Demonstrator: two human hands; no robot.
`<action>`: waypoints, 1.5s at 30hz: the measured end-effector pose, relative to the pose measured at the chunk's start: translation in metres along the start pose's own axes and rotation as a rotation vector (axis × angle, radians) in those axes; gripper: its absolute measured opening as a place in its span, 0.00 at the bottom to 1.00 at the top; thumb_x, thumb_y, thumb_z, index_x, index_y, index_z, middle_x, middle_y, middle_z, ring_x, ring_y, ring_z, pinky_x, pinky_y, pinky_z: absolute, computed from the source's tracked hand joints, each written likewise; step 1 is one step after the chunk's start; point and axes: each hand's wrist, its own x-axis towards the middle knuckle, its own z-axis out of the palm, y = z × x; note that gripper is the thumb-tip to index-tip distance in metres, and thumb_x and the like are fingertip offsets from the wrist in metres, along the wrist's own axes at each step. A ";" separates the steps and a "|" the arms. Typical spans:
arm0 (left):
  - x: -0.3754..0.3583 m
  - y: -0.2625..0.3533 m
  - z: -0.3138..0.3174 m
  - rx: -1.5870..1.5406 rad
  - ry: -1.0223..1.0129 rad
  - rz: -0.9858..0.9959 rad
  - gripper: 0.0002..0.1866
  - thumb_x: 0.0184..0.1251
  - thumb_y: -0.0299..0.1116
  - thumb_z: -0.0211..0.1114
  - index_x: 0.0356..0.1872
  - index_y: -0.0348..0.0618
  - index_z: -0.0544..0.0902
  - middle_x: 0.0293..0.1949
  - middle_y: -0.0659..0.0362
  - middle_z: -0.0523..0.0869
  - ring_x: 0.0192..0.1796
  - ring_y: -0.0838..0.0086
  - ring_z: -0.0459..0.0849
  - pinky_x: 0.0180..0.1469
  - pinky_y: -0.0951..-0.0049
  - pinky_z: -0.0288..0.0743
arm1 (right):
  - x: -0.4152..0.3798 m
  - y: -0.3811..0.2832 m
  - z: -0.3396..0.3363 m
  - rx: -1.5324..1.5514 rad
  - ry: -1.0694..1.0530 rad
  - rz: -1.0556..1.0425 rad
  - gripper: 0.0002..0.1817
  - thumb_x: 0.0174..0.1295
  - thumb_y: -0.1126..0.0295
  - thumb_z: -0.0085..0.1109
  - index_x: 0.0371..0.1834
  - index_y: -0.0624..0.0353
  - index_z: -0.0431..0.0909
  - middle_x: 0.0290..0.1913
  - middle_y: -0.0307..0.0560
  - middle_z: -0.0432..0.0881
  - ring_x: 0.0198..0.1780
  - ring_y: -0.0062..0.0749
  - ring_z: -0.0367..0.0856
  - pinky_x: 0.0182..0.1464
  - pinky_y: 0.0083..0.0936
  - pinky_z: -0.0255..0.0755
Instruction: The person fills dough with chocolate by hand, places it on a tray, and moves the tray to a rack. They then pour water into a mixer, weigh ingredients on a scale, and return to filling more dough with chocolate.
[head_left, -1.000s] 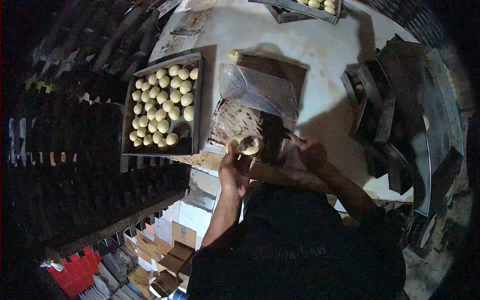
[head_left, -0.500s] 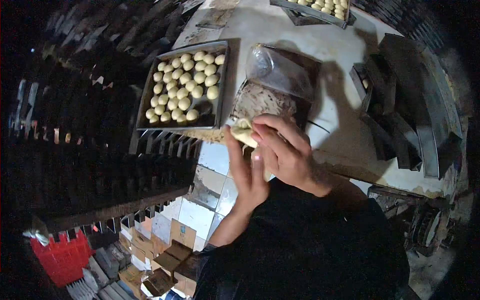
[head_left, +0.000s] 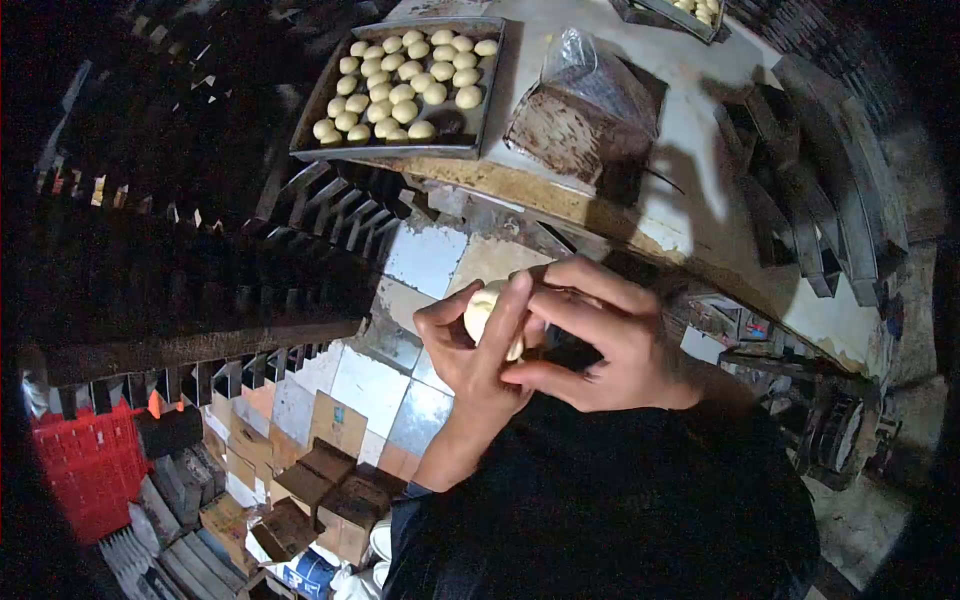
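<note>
A pale piece of dough (head_left: 480, 310) sits in my left hand (head_left: 468, 355), its thumb and fingers wrapped round it. My right hand (head_left: 605, 335) is bent close beside it on the right, its fingertips reaching the left hand's fingers; whether they touch the dough is hidden. Beyond my hands a metal tray (head_left: 400, 152) holds several round dough balls (head_left: 402, 93). To its right lies a dark, smeared slab (head_left: 556, 130) in a flat pan, partly under a clear plastic bag (head_left: 590, 75).
The worktable's front edge (head_left: 540, 190) runs beyond my hands. Empty metal pans (head_left: 800, 200) stand at the right, and part of another dough tray (head_left: 690, 12) shows at the top. Dark racks fill the left. Lower left are a red crate (head_left: 90, 470) and cardboard boxes (head_left: 320, 475).
The tray and table sit higher in view, with more floor showing. My left hand has closed round the dough. My right hand has shifted slightly lower and right.
</note>
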 end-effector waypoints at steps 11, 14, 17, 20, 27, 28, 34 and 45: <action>-0.005 0.026 0.030 -1.130 -0.014 -0.248 0.27 0.71 0.57 0.47 0.50 0.44 0.77 0.47 0.50 0.68 0.47 0.64 0.72 0.48 0.65 0.68 | -0.019 -0.027 -0.049 0.090 0.099 0.433 0.12 0.45 0.78 0.72 0.35 0.59 0.84 0.36 0.44 0.81 0.32 0.29 0.81 0.31 0.21 0.74; 0.011 0.045 0.062 -0.948 0.001 -0.145 0.25 0.66 0.53 0.59 0.52 0.43 0.74 0.46 0.49 0.68 0.46 0.66 0.72 0.46 0.68 0.69 | -0.048 0.008 -0.073 0.062 0.196 0.107 0.14 0.44 0.78 0.72 0.37 0.59 0.84 0.39 0.47 0.83 0.33 0.30 0.83 0.31 0.21 0.75; 0.031 0.085 0.101 -0.950 0.158 -0.294 0.31 0.60 0.49 0.68 0.58 0.41 0.68 0.46 0.50 0.68 0.43 0.68 0.71 0.43 0.69 0.68 | -0.066 0.016 -0.099 0.029 0.292 -0.002 0.19 0.46 0.82 0.69 0.45 0.61 0.82 0.45 0.52 0.82 0.42 0.38 0.84 0.40 0.27 0.78; 0.054 0.124 0.140 -0.977 0.100 -0.211 0.46 0.50 0.50 0.76 0.64 0.40 0.61 0.45 0.52 0.68 0.42 0.72 0.69 0.43 0.73 0.67 | -0.086 0.042 -0.148 -0.154 0.404 -0.231 0.20 0.46 0.80 0.70 0.45 0.68 0.80 0.45 0.54 0.81 0.43 0.42 0.84 0.47 0.31 0.79; 0.121 0.203 0.260 -1.256 -0.228 0.169 0.22 0.44 0.43 0.80 0.31 0.38 0.80 0.30 0.56 0.80 0.37 0.64 0.80 0.41 0.68 0.73 | -0.132 0.079 -0.266 0.086 0.432 0.042 0.06 0.53 0.79 0.64 0.34 0.64 0.81 0.39 0.54 0.83 0.39 0.38 0.85 0.47 0.33 0.77; 0.123 0.208 0.274 -1.209 -0.192 0.124 0.20 0.47 0.41 0.79 0.28 0.38 0.79 0.28 0.56 0.80 0.34 0.64 0.79 0.39 0.68 0.72 | -0.136 0.076 -0.285 0.018 0.380 0.169 0.06 0.53 0.79 0.64 0.35 0.63 0.81 0.41 0.55 0.82 0.39 0.39 0.84 0.45 0.32 0.77; 0.116 0.244 0.324 -0.776 -0.440 0.114 0.11 0.52 0.32 0.72 0.23 0.40 0.77 0.22 0.58 0.80 0.24 0.70 0.79 0.24 0.72 0.70 | -0.142 0.060 -0.363 -0.543 0.273 0.058 0.20 0.52 0.77 0.66 0.50 0.65 0.76 0.54 0.60 0.74 0.53 0.49 0.77 0.51 0.36 0.74; 0.151 0.287 0.356 -1.237 -0.927 0.061 0.37 0.48 0.30 0.76 0.61 0.43 0.68 0.32 0.63 0.75 0.35 0.79 0.75 0.35 0.76 0.74 | -0.143 0.104 -0.522 -0.425 0.108 0.423 0.16 0.64 0.63 0.54 0.51 0.59 0.75 0.48 0.50 0.78 0.52 0.42 0.76 0.55 0.33 0.69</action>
